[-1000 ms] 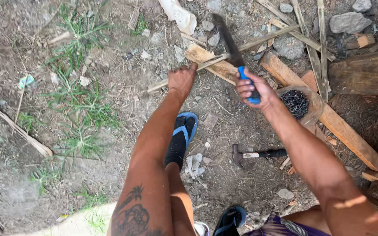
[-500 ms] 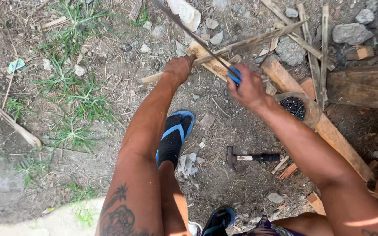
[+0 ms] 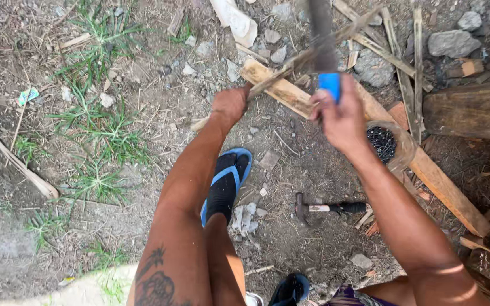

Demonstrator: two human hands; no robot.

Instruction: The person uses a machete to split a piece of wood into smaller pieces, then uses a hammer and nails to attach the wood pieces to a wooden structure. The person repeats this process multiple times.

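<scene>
2 bare hands are at work over the dirt. 1 is the left hand (image 3: 231,105), with its fingers curled tight around 1 thin stick (image 3: 290,68). That stick slants up to the right, above 1 long flat plank (image 3: 426,170) that lies on the ground. The other is the right hand (image 3: 341,113), closed in a fist on the blue handle of 1 big knife (image 3: 323,39). The knife blade points up and looks blurry, and it crosses the thin stick just above the right hand.

1 hammer (image 3: 327,208) lies flat on the dirt below the right arm, apart from both hands. 1 round tin (image 3: 389,144) full of small dark bits sits just beside the right wrist, and the arm hides part of it. 2 blue sandals show: 1 sandal (image 3: 228,181) is on the foot under the left arm, and only the tip of the other sandal (image 3: 290,289) peeks in at the bottom. Several thin sticks (image 3: 404,56) lie in a loose pile past the knife. 1 grey rock (image 3: 452,42) sits at the top right, next to 1 thick wood block (image 3: 472,110). Grass patches (image 3: 94,122) grow on the left side.
</scene>
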